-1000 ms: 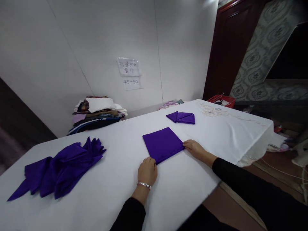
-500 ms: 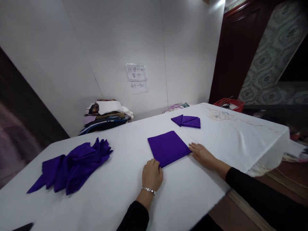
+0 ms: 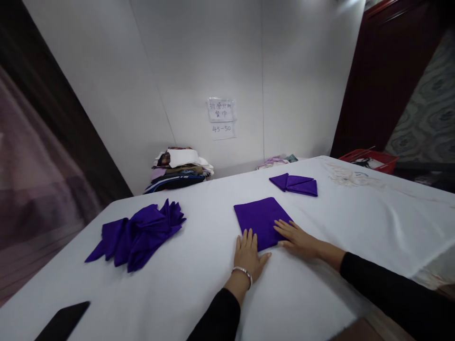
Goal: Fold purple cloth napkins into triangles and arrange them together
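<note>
A purple cloth napkin (image 3: 261,215), folded into a flat square, lies on the white-covered table in front of me. My left hand (image 3: 248,255) rests on its near left edge with the fingers stretched out; a silver bracelet circles the wrist. Flat across the napkin's right corner lies my right hand (image 3: 296,239), fingers extended and slightly spread. Neither hand grips the cloth. Farther back sits a second purple napkin (image 3: 300,184), folded into pointed, angular shapes. Off to the left is a loose heap of purple cloth (image 3: 140,237) with jagged, pleated ends.
The white tablecloth (image 3: 199,293) has embroidery at its far right. A black flat object (image 3: 66,322) lies at the near left. Behind the table are stacked clothes (image 3: 181,170), a paper sign (image 3: 222,116) on the wall and a red basket (image 3: 382,163).
My left fingers have straightened from a curl at the near corner to lie flat on the napkin. My right hand has moved inward onto its right corner. The view has turned left.
</note>
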A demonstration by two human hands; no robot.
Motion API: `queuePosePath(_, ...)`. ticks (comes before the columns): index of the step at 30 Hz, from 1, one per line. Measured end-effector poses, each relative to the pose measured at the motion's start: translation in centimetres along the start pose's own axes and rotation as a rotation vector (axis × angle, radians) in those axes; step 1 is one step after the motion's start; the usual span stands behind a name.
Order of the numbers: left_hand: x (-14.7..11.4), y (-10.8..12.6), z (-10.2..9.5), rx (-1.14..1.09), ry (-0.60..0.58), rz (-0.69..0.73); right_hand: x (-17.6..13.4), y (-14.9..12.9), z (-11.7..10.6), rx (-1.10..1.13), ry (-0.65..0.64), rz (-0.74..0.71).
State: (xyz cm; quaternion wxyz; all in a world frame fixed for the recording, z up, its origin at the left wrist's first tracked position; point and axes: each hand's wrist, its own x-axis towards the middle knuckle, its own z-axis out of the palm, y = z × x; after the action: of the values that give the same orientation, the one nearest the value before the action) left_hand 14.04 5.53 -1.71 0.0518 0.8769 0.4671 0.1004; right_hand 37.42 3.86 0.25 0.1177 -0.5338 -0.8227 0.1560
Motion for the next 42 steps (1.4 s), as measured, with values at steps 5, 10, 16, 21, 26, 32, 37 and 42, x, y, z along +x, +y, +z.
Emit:
queuePosePath(5, -0.2, 0.8, -0.1, -0.051, -0.036, -0.005, 5.5, -3.1, -0.5, 0.024, -0.063, -0.111)
queuePosePath(10, -0.4, 0.8, -0.1, -0.110, -0.108, -0.035, 11.5, -5.3, 1.0, 0.016, -0.181, -0.222)
queuePosePath(16, -0.2, 0.6, 0.4, -0.130, -0.166, -0.054, 17.4, -4.3, 2.2, -0.049, -0.168, -0.224)
queuePosePath(21, -0.2, 0.9, 0.1, -0.169, -0.192, -0.064, 21.1, -3.5, 2.9, -0.099, -0.125, -0.190)
queuePosePath(26, -0.1, 1.1, -0.4, -0.173, -0.229, -0.089, 23.3, -3.0, 3.3, -0.116, -0.086, -0.148)
queuePosePath(32, -0.2, 1.0, -0.4, -0.176, -0.227, -0.090, 24.4, -3.4, 2.1, -0.028, -0.145, -0.056)
queuePosePath(37, -0.2, 0.9, -0.3, -0.201, -0.222, -0.090, 20.7, -4.6, 2.1, -0.020, -0.142, -0.198)
queuePosePath(42, 0.0, 0.9, -0.2, -0.196, -0.223, -0.108, 18.0, -5.2, 3.4, -0.044, -0.226, -0.373)
